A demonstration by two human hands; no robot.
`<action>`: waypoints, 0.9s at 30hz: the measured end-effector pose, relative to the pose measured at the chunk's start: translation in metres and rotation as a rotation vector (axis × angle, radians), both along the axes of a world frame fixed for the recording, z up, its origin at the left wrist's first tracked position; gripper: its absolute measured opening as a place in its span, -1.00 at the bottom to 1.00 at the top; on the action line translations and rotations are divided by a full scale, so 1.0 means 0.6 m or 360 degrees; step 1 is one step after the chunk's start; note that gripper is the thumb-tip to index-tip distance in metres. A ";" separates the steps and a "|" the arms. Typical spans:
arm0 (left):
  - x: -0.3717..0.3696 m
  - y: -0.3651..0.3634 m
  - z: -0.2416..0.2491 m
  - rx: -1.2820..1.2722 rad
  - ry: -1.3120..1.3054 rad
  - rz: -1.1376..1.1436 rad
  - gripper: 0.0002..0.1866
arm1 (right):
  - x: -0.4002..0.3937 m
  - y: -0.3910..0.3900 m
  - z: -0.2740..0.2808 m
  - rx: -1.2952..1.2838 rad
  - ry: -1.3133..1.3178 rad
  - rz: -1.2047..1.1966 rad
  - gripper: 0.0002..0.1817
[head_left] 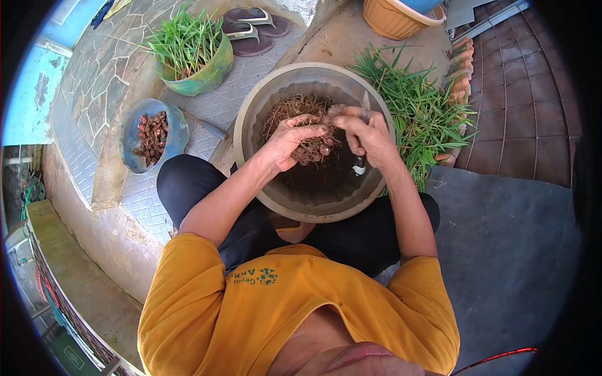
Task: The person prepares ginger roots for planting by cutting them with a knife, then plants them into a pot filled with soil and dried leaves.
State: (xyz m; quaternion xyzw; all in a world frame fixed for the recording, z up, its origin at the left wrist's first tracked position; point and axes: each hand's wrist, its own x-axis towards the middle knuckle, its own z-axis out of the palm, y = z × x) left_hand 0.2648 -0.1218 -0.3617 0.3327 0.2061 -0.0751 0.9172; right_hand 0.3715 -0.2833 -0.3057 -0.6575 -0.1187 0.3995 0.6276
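A large round grey-brown basin (251,182) stands in front of my crossed legs, with dark soil in its bottom. My left hand (293,139) is closed on a tangled clump of brown roots with knobby rhizomes (313,150), held over the basin. My right hand (370,135) is closed round a knife (366,100); its blade tip points up and away, and the black and white handle end shows below the palm. The thumb and forefinger of that hand also press at the right side of the clump. More matted roots (276,116) lie behind my left hand.
Left of the basin, a blue bowl (130,150) holds reddish-brown rhizomes; a blade-like tool (207,125) lies beside it. A green tub (219,69) of leafy shoots and brown sandals (248,41) stand behind. Cut leafy stems (414,106) are heaped right, near an orange pot (395,25).
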 end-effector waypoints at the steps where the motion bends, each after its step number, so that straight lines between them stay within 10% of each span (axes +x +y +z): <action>1: 0.000 -0.003 -0.003 0.0025 0.0036 -0.0011 -0.71 | -0.012 0.011 -0.014 0.0045 0.0013 -0.0034 -0.87; 16: 0.006 0.007 0.007 0.0054 -0.0014 -0.0134 -0.66 | -0.032 0.027 0.020 -0.0043 0.0069 -0.0070 -0.73; 23: 0.012 0.000 -0.020 0.0088 0.0111 -0.0051 -0.63 | -0.022 0.013 0.010 -0.0659 -0.0120 0.0191 -0.19; 27: 0.015 0.014 -0.019 -0.0117 0.0014 0.0084 -0.68 | -0.019 0.000 -0.010 -0.0346 -0.0676 0.0132 -0.47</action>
